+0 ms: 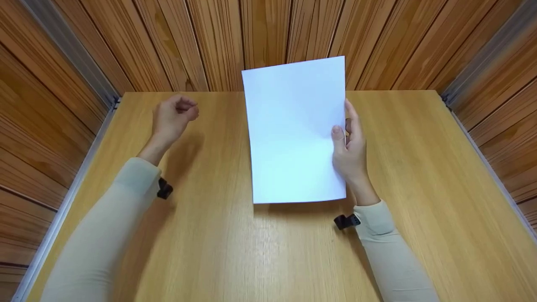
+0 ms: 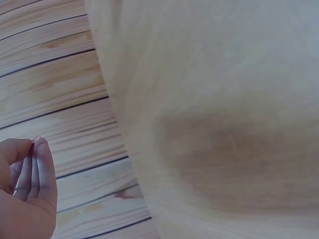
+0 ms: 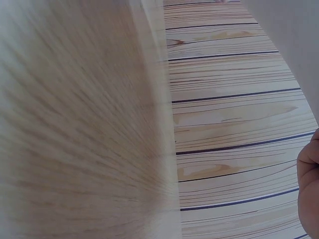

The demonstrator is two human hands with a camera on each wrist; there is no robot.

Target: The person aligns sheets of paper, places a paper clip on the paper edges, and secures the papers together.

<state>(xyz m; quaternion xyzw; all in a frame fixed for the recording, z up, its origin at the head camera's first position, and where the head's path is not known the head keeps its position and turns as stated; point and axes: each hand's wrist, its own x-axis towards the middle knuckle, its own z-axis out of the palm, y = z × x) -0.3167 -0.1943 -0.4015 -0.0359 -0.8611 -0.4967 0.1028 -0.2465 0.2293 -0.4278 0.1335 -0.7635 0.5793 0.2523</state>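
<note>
A blank white sheet of paper [image 1: 293,134] is held up over the table, slightly bent and tilted. My right hand [image 1: 352,157] grips its right edge, thumb on the front and the other fingers behind. In the right wrist view, part of the paper [image 3: 294,40] shows at the upper right, above the edge of the hand [image 3: 310,191]. To the left of the paper, my left hand [image 1: 170,119] is raised above the table. Its thumb and index finger pinch a tiny thin red loop [image 2: 36,138], mostly hidden by the fingertips; I cannot tell its kind.
Beneath both hands lies a light wooden table [image 1: 209,251]. A wood-plank wall [image 1: 222,42] stands along its far edge, with similar panels at both sides. Black wrist cameras [image 1: 165,188] sit at the cuffs of the light sleeves [image 1: 96,235].
</note>
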